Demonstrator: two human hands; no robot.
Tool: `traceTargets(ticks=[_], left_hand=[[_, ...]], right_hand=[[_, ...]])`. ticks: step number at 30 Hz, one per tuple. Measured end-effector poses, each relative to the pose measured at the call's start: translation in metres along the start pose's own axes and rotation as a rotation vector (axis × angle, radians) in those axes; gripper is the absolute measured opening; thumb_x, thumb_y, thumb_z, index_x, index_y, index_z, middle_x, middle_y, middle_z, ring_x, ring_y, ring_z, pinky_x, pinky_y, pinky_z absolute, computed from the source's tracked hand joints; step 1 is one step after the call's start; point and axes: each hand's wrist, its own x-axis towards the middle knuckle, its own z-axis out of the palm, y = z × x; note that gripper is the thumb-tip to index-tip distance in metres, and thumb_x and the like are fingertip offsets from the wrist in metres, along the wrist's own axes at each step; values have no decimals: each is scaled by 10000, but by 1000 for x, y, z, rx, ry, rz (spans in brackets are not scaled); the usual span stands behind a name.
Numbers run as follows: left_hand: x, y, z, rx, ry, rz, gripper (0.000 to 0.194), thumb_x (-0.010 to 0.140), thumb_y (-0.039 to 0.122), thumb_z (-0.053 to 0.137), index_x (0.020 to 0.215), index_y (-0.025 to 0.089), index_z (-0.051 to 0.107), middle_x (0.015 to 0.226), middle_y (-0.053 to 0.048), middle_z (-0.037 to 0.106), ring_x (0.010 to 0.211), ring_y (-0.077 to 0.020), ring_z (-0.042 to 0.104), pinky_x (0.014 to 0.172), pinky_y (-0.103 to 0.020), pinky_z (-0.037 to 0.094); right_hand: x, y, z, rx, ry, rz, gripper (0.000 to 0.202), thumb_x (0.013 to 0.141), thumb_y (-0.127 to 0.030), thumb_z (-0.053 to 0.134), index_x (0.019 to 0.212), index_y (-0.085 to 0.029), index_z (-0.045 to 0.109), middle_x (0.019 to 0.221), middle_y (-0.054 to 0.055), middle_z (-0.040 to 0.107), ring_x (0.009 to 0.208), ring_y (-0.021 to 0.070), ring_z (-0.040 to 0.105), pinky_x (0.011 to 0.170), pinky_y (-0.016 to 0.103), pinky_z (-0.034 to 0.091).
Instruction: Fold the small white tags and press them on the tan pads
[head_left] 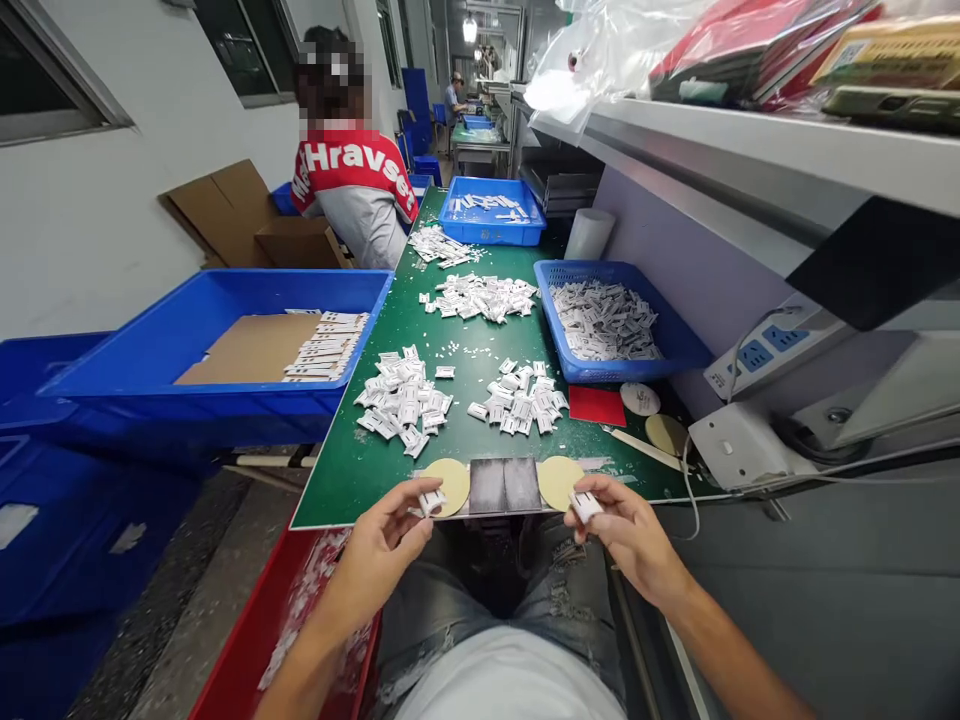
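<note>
At the near edge of the green table, my left hand (391, 530) pinches a small white plastic part (430, 502) between thumb and fingers, beside a round yellow disc (452, 484). A similar white plastic piece (585, 506) is gripped in my right hand (626, 530), close to a second yellow disc (559, 480). Between the discs lies a dark grey rectangular pad (504, 485). Beyond my hands are two heaps of the same white parts, a left heap (405, 400) and a right heap (521, 398).
A blue basket of white parts (551, 300) stands at the right, near a red square (597, 406). Further back are another heap (484, 297) and a blue tray (491, 235). A large blue bin (225, 400) adjoins the left edge. A person (352, 170) sits beyond. A shelf (720, 140) overhangs the right.
</note>
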Motion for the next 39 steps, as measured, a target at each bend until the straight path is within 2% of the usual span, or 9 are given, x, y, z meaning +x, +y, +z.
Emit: traceTargets(ticks=[3, 7, 14, 17, 21, 25, 29, 34, 39], left_hand=[[11, 2, 10, -8, 67, 41, 331, 905, 453, 550, 1031, 178, 686, 939, -66, 691, 778, -176, 625, 733, -283, 510], [21, 3, 15, 95, 170, 63, 433, 835, 459, 653, 1183, 203, 632, 949, -56, 705, 827, -193, 650, 734, -284, 508], [45, 17, -8, 360, -160, 90, 265, 816, 450, 662, 875, 198, 719, 856, -42, 721, 723, -179, 626, 651, -261, 462], [58, 16, -12, 552, -82, 162, 257, 816, 451, 654, 833, 204, 723, 745, -21, 689, 685, -174, 598, 624, -255, 424], [61, 7, -11, 566, 55, 154, 286, 820, 473, 648, 890, 207, 730, 775, -16, 704, 671, -167, 592, 615, -253, 405], [58, 4, -6, 538, 108, 130, 284, 814, 465, 657, 887, 200, 731, 715, 1, 674, 617, -150, 545, 586, -247, 375], [54, -1, -2, 560, 157, 162, 265, 819, 446, 655, 858, 193, 723, 673, 12, 631, 598, -137, 500, 581, -240, 359], [42, -7, -5, 602, 92, 130, 265, 832, 459, 645, 843, 203, 712, 691, 10, 657, 594, -139, 512, 581, -242, 369], [69, 14, 10, 657, 37, 238, 280, 847, 482, 637, 877, 212, 702, 782, -11, 703, 657, -159, 584, 608, -255, 400]], right_hand=[[7, 1, 4, 111, 8, 21, 342, 793, -483, 688, 998, -219, 612, 827, 49, 685, 670, 175, 619, 678, 342, 515], [15, 1, 4, -122, 191, -62, 421, 815, -433, 696, 1169, -224, 606, 899, 34, 674, 699, 150, 596, 645, 287, 490], [35, -18, -11, -766, -95, -231, 218, 892, -375, 618, 994, -232, 747, 917, 53, 726, 782, 192, 614, 717, 320, 478], [52, -20, -19, -966, -15, -365, 209, 896, -337, 600, 958, -202, 748, 897, 78, 731, 828, 218, 622, 757, 348, 472], [62, -16, -29, -961, -109, -275, 198, 872, -346, 614, 941, -216, 747, 858, 40, 733, 696, 180, 615, 644, 294, 459], [66, -18, -32, -979, 79, -348, 199, 862, -317, 591, 919, -199, 741, 854, 62, 731, 730, 196, 623, 672, 306, 462], [69, -19, -32, -971, -12, -280, 192, 845, -326, 605, 908, -209, 743, 823, 40, 726, 708, 186, 618, 640, 288, 452], [67, -14, -36, -931, -84, -240, 181, 845, -337, 624, 892, -213, 747, 784, 22, 716, 684, 181, 612, 611, 277, 436], [77, -20, -30, -952, 140, -364, 215, 892, -371, 601, 964, -211, 726, 894, 62, 713, 812, 214, 623, 697, 312, 452]])
